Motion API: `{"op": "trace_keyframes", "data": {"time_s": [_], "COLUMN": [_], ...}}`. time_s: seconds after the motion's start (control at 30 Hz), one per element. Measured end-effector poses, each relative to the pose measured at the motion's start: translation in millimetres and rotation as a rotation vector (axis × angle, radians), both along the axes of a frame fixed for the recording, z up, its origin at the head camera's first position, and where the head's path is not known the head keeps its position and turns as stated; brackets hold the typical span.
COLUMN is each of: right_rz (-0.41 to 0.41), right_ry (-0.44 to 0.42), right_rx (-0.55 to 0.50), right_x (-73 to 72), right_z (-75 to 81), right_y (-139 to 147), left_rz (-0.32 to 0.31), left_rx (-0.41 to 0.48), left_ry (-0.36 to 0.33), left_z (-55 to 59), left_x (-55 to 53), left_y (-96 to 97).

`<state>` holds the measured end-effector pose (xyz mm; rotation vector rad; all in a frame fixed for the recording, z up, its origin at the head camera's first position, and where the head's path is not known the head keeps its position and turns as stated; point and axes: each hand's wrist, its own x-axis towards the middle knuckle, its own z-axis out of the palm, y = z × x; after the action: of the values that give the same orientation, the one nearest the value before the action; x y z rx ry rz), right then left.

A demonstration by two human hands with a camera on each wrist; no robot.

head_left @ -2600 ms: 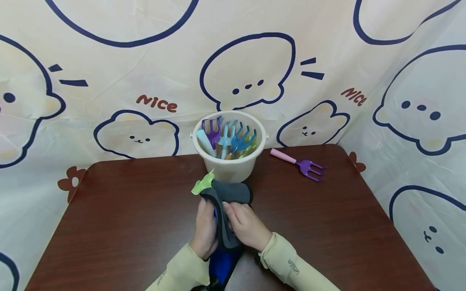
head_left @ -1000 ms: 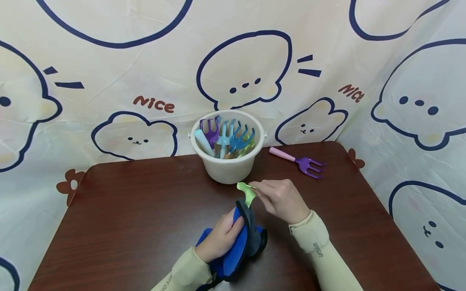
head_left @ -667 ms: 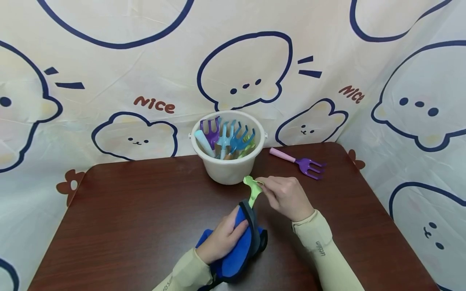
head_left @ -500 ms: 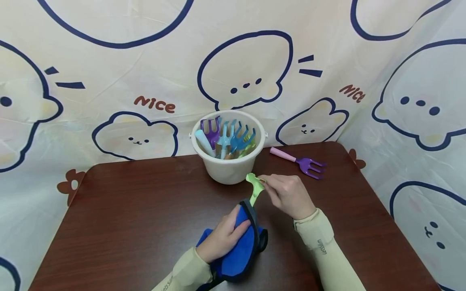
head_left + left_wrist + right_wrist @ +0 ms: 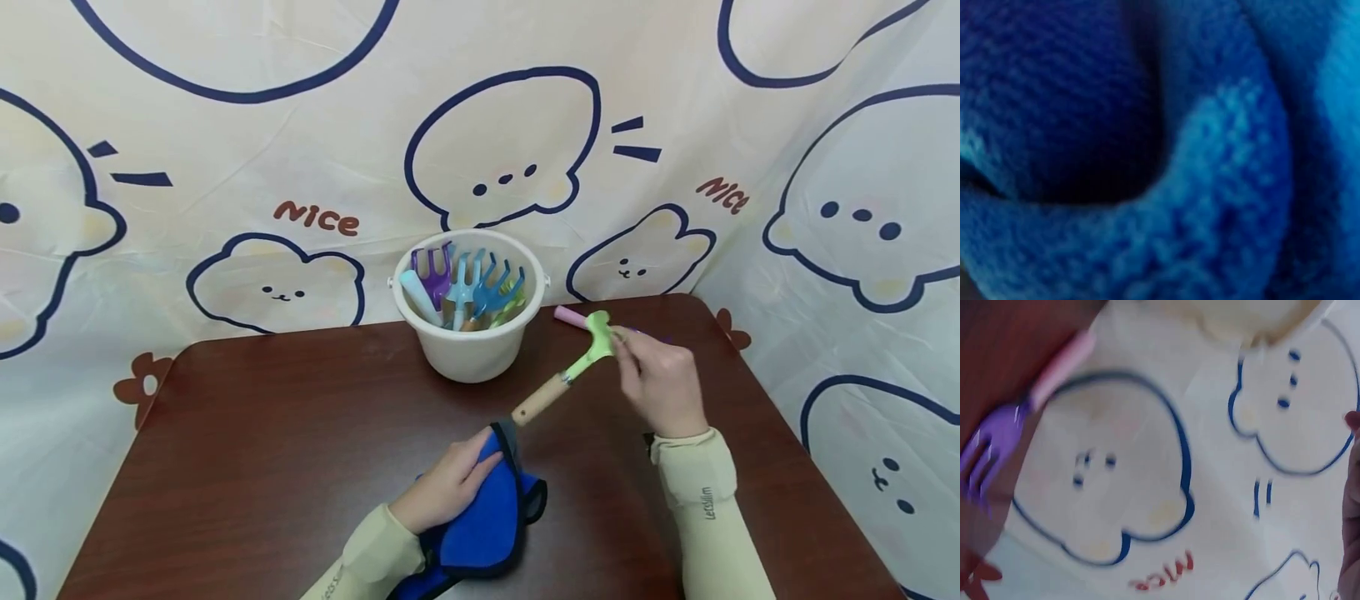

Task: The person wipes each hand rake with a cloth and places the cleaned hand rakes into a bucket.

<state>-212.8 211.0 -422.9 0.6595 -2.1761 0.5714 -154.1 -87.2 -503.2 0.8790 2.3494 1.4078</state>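
Observation:
My right hand [image 5: 663,383] pinches the head of a small light green garden tool [image 5: 596,346] in the head view. Its wooden handle [image 5: 542,400] points down and left, just clear of a blue cloth piece [image 5: 483,529] with black edging and a grey inner side. The left hand [image 5: 450,486] grips that cloth near its upper edge, thumb laid over it. Fuzzy blue fabric [image 5: 1222,181] fills the left wrist view. Only an edge of the right hand [image 5: 1352,512] shows in the right wrist view, and the green tool is out of sight there.
A white bucket [image 5: 468,358] holding several toy-like garden forks stands at the back of the brown table [image 5: 285,450]. Behind the right hand lies a purple fork with a pink handle [image 5: 570,317], its tines [image 5: 994,447] visible in the right wrist view. A printed curtain [image 5: 262,150] backs the table.
The green tool has come out of the blue cloth, its wooden handle now exposed. My right hand has moved up and right with it. The left hand has stayed near its place on the cloth.

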Motion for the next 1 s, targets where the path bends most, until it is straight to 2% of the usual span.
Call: {"op": "trace_keyframes", "data": {"time_s": [0.1, 0.2, 0.33, 0.57, 0.67, 0.8, 1.0], "right_rz": [-0.049, -0.04, -0.03, -0.042, -0.036, -0.051, -0.13], "right_ry": [0.006, 0.0, 0.012, 0.022, 0.037, 0.071, 0.092], "right_rx": [-0.006, 0.011, 0.007, -0.009, -0.018, -0.04, -0.082], "right_x": [-1.1, -2.7, -3.6, -1.2, -3.0, -17.3, -59.1], "right_z": [1.4, 1.0, 1.1, 4.6, 10.8, 25.9, 40.9], "right_y": [6.4, 4.8, 0.3, -3.2, -6.9, -14.3, -23.5], "left_rz": [-0.007, -0.004, 0.004, -0.006, -0.022, -0.035, -0.049], "left_rx": [0.021, 0.032, 0.027, 0.025, 0.031, 0.058, 0.085], "left_ry": [-0.022, -0.076, -0.099, -0.028, -0.026, -0.066, -0.122], "left_z": [-0.2, 0.3, 0.9, -3.1, -4.1, -3.8, -3.2], "left_x": [-1.2, -2.3, -3.3, -3.0, -2.1, -2.0, -3.7], "left_y": [-3.3, -4.8, -4.8, -2.5, -2.0, -1.4, -2.1]}}
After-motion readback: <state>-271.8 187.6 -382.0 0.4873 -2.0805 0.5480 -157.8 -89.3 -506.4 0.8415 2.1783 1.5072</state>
